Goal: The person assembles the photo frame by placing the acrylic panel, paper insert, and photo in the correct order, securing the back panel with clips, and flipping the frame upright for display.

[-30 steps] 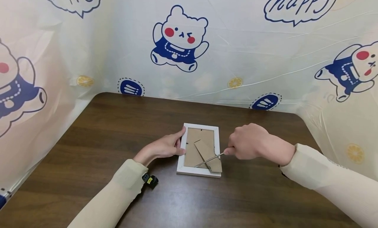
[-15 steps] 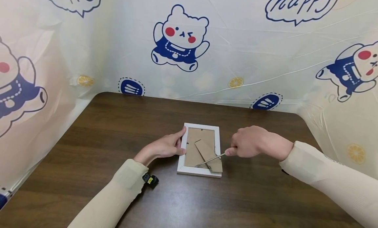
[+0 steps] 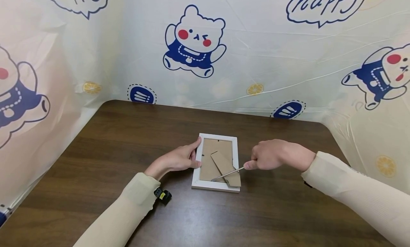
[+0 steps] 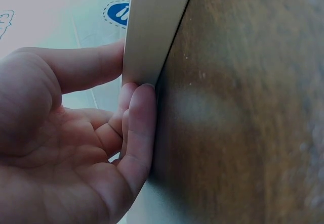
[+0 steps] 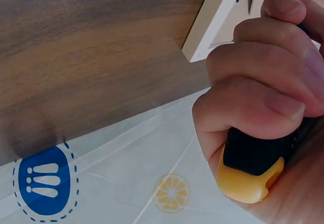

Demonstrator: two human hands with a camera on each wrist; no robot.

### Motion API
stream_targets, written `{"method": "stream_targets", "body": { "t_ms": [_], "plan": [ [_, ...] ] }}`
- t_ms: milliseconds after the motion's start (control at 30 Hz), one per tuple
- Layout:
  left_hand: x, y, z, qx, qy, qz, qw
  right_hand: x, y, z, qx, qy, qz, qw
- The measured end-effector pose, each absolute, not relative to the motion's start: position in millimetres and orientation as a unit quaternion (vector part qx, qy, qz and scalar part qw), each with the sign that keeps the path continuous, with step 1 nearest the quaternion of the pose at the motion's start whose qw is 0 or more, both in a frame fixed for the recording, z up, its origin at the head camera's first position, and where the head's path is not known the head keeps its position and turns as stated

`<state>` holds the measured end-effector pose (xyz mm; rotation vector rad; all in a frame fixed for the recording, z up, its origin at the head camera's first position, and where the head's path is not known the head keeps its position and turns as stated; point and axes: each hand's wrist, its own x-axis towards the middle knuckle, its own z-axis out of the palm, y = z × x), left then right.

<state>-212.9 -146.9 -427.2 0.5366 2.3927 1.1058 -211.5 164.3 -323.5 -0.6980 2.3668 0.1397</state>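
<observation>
A white picture frame (image 3: 235, 149) lies back side up on the table, showing its brown backing board (image 3: 211, 143). An easel stand flap (image 3: 223, 164) slants across the board to the lower right corner. My left hand (image 3: 174, 158) holds the frame's left edge; in the left wrist view its fingertips (image 4: 143, 100) press against the side. My right hand (image 3: 270, 155) grips a screwdriver by its black and yellow handle (image 5: 255, 150). The screwdriver's thin metal shaft (image 3: 236, 170) crosses over the flap, its tip at the frame's lower inner edge.
The dark wooden table (image 3: 128, 133) reaches back to a printed curtain (image 3: 134, 44) with cartoon bears, which also hangs along both sides. A small black device (image 3: 163, 196) sits at the left wrist.
My right hand and forearm have dropped slightly toward me, while the screwdriver tip stays at the same spot. The left hand and the frame have not visibly moved.
</observation>
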Motion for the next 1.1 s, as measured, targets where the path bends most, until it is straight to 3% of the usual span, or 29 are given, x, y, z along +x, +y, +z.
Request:
{"method": "stream_targets", "body": {
  "t_ms": [1100],
  "plan": [
    [-213,-148,-426,0.200,0.867,0.398,0.225,-204,190,-353,-0.191,0.861,-0.115,0.456]
  ]
}}
